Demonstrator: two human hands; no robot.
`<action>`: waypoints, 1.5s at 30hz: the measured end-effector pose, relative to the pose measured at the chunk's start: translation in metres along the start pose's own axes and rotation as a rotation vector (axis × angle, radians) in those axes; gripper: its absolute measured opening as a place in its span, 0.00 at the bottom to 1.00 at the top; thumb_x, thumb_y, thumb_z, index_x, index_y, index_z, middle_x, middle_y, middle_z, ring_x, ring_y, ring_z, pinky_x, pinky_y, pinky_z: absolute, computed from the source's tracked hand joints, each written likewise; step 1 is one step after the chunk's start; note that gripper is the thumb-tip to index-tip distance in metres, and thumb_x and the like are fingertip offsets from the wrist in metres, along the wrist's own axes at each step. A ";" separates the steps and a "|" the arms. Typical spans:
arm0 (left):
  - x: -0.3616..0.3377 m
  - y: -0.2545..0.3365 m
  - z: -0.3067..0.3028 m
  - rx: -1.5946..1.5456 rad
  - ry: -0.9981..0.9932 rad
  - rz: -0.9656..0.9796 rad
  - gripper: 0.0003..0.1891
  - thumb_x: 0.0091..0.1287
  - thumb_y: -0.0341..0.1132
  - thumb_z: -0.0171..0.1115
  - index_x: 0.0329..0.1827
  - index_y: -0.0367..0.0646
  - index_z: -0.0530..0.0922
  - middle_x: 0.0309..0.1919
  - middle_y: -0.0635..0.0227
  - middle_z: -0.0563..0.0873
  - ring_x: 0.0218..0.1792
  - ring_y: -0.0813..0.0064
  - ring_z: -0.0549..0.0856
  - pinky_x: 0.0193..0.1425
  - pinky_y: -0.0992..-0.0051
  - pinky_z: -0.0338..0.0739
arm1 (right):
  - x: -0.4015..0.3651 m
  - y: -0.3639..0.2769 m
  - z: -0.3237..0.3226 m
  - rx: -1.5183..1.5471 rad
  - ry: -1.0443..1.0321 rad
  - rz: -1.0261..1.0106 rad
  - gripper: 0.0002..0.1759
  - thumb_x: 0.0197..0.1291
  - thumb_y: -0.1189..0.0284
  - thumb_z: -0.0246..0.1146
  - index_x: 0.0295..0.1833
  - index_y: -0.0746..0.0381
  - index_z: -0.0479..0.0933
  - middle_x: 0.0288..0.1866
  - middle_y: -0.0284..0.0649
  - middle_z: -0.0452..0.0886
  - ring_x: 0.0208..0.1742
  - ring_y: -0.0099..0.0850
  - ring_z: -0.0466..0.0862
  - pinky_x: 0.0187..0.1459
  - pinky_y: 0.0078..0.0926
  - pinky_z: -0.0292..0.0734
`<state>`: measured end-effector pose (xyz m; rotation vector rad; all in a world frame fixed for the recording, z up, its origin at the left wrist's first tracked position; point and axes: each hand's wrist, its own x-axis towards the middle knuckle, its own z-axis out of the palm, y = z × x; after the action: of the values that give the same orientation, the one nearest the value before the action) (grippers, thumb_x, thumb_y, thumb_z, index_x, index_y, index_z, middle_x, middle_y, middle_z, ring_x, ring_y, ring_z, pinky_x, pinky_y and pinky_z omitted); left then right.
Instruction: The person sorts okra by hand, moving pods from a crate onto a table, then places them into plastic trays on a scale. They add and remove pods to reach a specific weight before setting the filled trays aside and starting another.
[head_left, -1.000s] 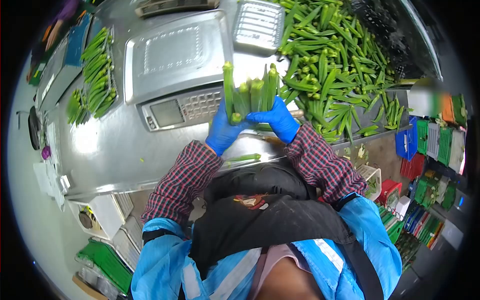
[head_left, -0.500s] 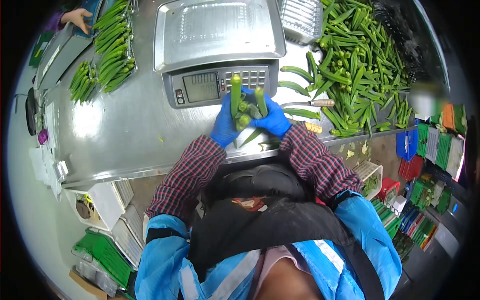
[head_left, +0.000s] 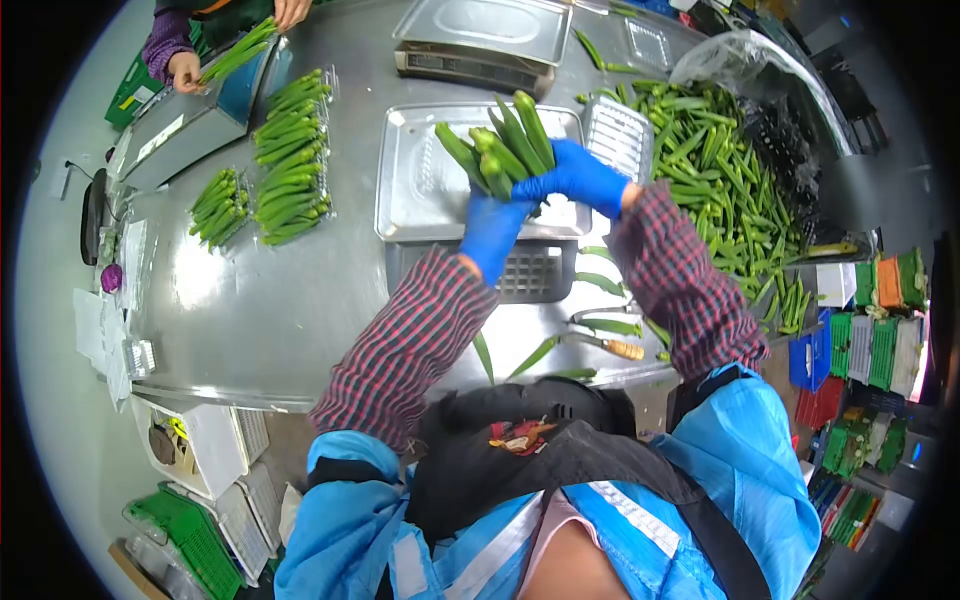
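Note:
A bunch of okra [head_left: 510, 145] is gripped between my two hands over the weighing scale's metal pan [head_left: 405, 170]. My left hand [head_left: 492, 228], in a blue glove, is closed around the lower ends of the pods. From the right, my right hand [head_left: 578, 180], also gloved in blue, closes on the same bunch. Some of its fingers and the bottom of the bunch are hidden. Below my hands, the scale's keypad [head_left: 530, 270] shows in part. Clear plastic trays [head_left: 618, 135] sit just right of the pan.
A large pile of loose okra [head_left: 730, 180] covers the right side. Wooden-handled knives [head_left: 625, 349] and stray pods lie near the front edge. Packed okra trays [head_left: 292, 160] stand at left. A second scale [head_left: 475, 65] is behind. A co-worker's hands [head_left: 185, 72] hold greens at upper left.
Both hands have moved forward and up with the okra, from in front of the scale's display to above its pan. The view has tilted farther forward, bringing the co-worker's greens into sight.

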<state>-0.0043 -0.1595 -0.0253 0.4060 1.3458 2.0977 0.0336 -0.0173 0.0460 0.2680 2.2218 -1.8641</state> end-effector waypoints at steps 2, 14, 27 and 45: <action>0.039 -0.016 -0.002 -0.228 -0.005 0.072 0.21 0.55 0.17 0.59 0.54 0.38 0.72 0.43 0.64 0.82 0.40 0.71 0.83 0.41 0.74 0.80 | 0.042 -0.017 -0.025 -0.123 -0.086 0.093 0.28 0.45 0.70 0.74 0.55 0.63 0.76 0.48 0.39 0.82 0.50 0.25 0.78 0.52 0.25 0.72; 0.006 0.045 -0.029 -0.292 0.120 -0.454 0.31 0.58 0.19 0.56 0.67 0.41 0.62 0.51 0.69 0.75 0.51 0.74 0.76 0.61 0.74 0.68 | 0.130 0.023 -0.046 -0.514 -0.237 0.052 0.44 0.42 0.79 0.72 0.68 0.58 0.63 0.62 0.43 0.73 0.61 0.34 0.73 0.66 0.33 0.64; 0.108 0.031 -0.122 1.463 0.062 0.187 0.41 0.49 0.42 0.72 0.68 0.48 0.63 0.49 0.54 0.78 0.49 0.53 0.78 0.53 0.60 0.74 | 0.039 0.111 0.017 -0.120 1.030 -0.228 0.28 0.64 0.66 0.58 0.67 0.64 0.63 0.63 0.48 0.70 0.64 0.36 0.70 0.64 0.31 0.63; 0.092 0.004 -0.125 0.855 0.337 0.284 0.45 0.48 0.21 0.65 0.72 0.48 0.56 0.49 0.58 0.77 0.50 0.64 0.78 0.55 0.67 0.73 | 0.111 0.098 -0.004 -0.562 0.671 -0.498 0.21 0.58 0.62 0.61 0.55 0.60 0.75 0.52 0.46 0.75 0.56 0.46 0.73 0.60 0.38 0.67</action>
<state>-0.1447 -0.1908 -0.0825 0.6276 2.5007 1.7403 -0.0451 0.0031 -0.0781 0.2796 3.4241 -1.3446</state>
